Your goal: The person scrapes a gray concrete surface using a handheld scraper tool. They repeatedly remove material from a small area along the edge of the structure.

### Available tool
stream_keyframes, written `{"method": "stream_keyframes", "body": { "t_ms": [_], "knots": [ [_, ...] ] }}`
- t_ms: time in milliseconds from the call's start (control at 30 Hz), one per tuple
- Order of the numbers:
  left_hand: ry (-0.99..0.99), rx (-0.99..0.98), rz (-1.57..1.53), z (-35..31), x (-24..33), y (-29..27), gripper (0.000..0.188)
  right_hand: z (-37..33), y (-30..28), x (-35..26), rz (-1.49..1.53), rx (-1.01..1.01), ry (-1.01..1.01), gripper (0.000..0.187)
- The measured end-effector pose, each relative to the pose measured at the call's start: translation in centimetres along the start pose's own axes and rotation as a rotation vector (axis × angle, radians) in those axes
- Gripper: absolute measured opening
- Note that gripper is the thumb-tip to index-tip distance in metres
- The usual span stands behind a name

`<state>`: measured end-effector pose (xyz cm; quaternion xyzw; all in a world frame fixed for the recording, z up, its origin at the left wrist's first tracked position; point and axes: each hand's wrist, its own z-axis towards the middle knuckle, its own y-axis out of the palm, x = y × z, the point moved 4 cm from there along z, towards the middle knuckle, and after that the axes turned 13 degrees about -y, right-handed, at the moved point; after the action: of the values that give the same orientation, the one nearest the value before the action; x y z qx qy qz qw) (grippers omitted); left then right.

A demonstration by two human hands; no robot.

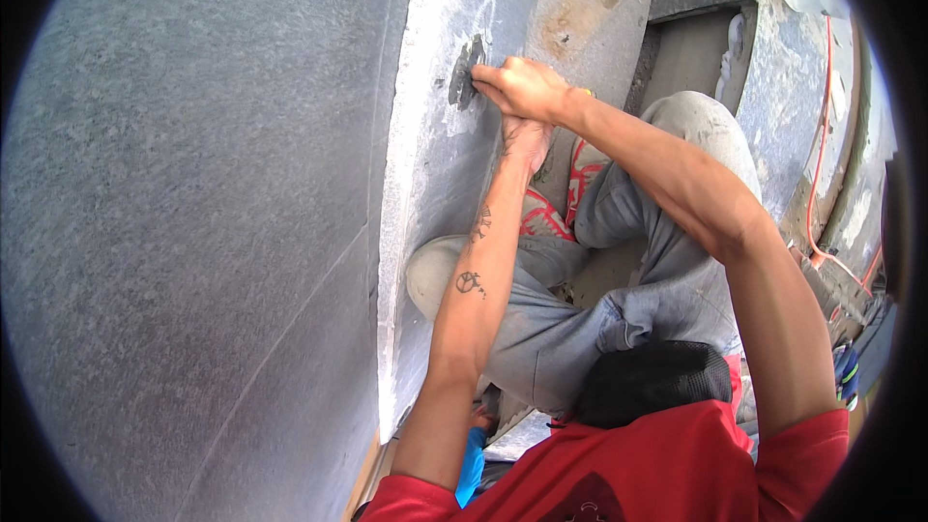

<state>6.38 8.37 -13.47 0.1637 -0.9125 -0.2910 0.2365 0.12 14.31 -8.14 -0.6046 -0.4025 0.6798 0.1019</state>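
Note:
My right hand is closed, its knuckles and fingertips against or just in front of a dark, wet-looking patch on the upright side of a grey slab. Whatever the fingers may hold is hidden. Directly beneath it is my left hand, touching or nearly touching the right one at the wrist. The left fingers are covered by the right hand and cannot be made out. A white chalk-like line loops around the upper end of the dark patch.
The slab's broad grey top spreads over the left side. My bent knees and red-and-white shoes are close below the hands. An orange cord runs down the right. Part of another person in a blue sleeve shows at the bottom.

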Motion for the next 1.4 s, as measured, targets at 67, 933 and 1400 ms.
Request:
{"method": "stream_keyframes", "body": {
  "t_ms": [67, 933, 1400],
  "knots": [
    [-0.010, 0.022, -0.015, -0.4, 0.0, 0.3, 0.048, -0.2, -0.1, -0.3, -0.009, 0.008, -0.018, 0.021],
    [-0.352, 0.377, 0.753, -5.4, 3.2, -1.6, 0.024, 0.0, 3.7, -0.3, 1.339, 0.630, 0.731, 0.032],
    [0.018, 0.557, 1.235, -5.8, 5.2, -3.3, 0.020, 0.2, 5.7, -1.3, 1.350, 0.994, 0.709, 0.042]
  ]
}}
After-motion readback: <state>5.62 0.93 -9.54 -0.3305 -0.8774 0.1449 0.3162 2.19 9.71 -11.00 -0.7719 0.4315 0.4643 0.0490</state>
